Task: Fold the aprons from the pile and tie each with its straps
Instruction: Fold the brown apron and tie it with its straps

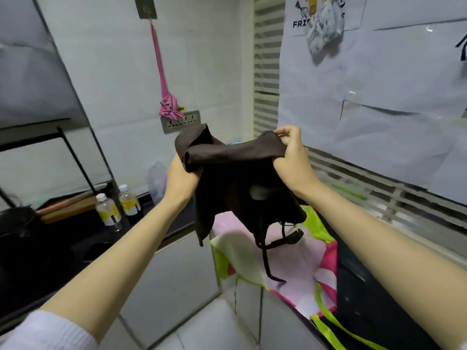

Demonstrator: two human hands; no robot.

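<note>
Dark brown cloth apron [235,178] hangs bunched above the pink-and-lime fabric pile [298,263], my left hand [180,178] and right hand [293,152] each clenched on its top edge. I worry its thin dangling straps [265,258] (one seems to rest on the pile) could snag and tangle.

Wall poster [326,18] reads "FRI", rest hidden.

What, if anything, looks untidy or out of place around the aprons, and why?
The dark apron, gripped by the left hand and right hand, is bunched; its straps dangle untied onto the pink-and-green apron, crumpled on the counter.
</note>
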